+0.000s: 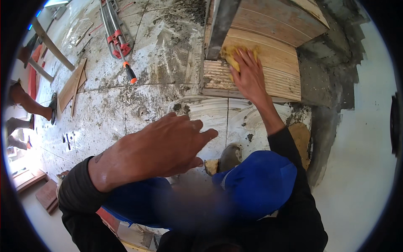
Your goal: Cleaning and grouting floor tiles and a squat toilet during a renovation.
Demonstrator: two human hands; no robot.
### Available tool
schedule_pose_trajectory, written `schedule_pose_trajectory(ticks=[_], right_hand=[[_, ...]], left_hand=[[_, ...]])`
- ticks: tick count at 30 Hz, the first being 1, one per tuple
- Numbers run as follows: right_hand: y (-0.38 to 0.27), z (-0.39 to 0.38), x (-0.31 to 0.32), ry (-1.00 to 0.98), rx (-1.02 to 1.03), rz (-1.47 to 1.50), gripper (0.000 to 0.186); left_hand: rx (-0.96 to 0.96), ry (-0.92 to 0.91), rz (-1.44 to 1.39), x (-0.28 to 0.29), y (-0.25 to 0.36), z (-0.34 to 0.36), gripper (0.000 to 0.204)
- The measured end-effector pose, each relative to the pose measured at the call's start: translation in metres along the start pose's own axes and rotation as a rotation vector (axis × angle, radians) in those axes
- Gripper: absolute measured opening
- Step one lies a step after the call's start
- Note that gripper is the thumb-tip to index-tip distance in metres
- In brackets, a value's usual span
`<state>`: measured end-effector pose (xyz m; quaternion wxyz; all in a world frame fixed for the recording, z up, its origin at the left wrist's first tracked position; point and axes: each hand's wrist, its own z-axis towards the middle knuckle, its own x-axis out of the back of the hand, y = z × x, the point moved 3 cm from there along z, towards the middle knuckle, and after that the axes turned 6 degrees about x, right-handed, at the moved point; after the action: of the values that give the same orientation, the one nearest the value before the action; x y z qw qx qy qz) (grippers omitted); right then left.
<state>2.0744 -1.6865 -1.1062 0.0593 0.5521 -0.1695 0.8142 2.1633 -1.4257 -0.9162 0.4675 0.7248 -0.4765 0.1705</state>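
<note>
My right hand (248, 75) presses a wet-looking yellow sponge (230, 53) onto a wood-look tiled step (279, 54). Its fingers lie spread over the sponge and hide part of it. Below them, the step's ribbed front strip (277, 85) is smeared with grey mortar. Nearer to me, my left hand (163, 145) hangs in the air above the floor, back up, with its fingers loosely bent and apart. Nothing shows in it, though its palm is hidden.
A red-and-grey tile cutter (117, 40) with an orange-tipped handle lies at the far left. Mortar splatters the tiled floor (163, 75). A metal post (221, 29) stands at the step. Wooden-looking offcuts (72, 88) lie near another person's leg (31, 101).
</note>
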Motion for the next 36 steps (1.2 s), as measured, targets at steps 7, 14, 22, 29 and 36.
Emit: schedule_pose_trajectory(ticks=[7, 14, 22, 29, 36], right_hand=[[0.029, 0.025, 0.003, -0.026, -0.089, -0.044, 0.045], [0.033, 0.031, 0.011, -0.096, -0.08, -0.09, 0.047], [0.034, 0.002, 0.014, -0.061, -0.063, -0.115, 0.05], [0.005, 0.003, 0.003, -0.07, 0.021, -0.055, 0.05], [0.019, 0.025, -0.009, -0.04, -0.063, -0.237, 0.054]], left_hand=[[-0.165, 0.144, 0.041, -0.013, 0.0, 0.002, 0.062], [-0.232, 0.25, 0.148, -0.016, 0.011, 0.002, 0.056], [-0.233, 0.191, 0.135, -0.016, 0.015, 0.004, 0.052], [-0.273, 0.225, 0.155, -0.01, 0.021, -0.008, 0.044], [-0.311, 0.343, 0.246, -0.013, 0.019, -0.024, 0.038]])
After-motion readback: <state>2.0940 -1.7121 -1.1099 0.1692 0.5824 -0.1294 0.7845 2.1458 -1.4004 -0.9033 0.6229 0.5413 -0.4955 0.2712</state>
